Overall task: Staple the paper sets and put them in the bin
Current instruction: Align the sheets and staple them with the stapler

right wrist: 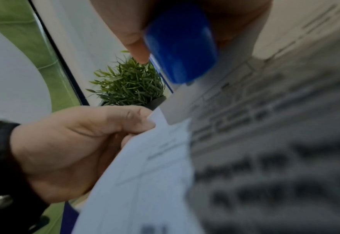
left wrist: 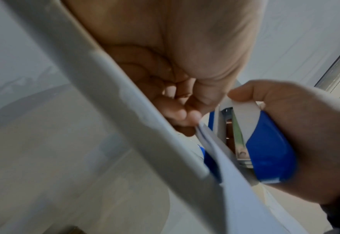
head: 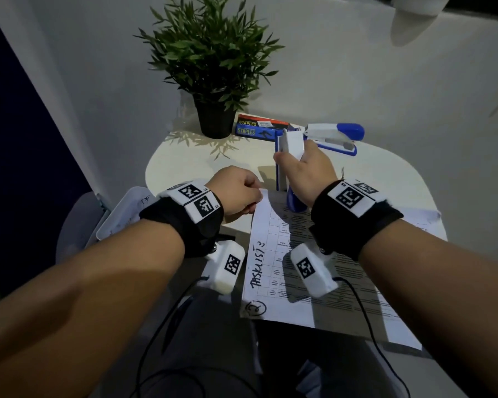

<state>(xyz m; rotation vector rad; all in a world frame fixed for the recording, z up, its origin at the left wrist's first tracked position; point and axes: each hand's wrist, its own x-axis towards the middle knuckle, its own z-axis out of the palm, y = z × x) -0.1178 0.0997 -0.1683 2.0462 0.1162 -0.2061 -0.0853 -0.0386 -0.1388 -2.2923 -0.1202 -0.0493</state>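
1. pinching the top corner of the paper set, the left hand keeps the thin, floppy sheets aligned over the table.
2. the right hand wraps the light, rigid stapler, its mouth at that corner.
3. the sheets likely slide unless pinched beside the staple point.

wall: plain white, far side | table: pale, rounded, against it | dark panel: far left | light: dim, leaf shadows on the tabletop at far left
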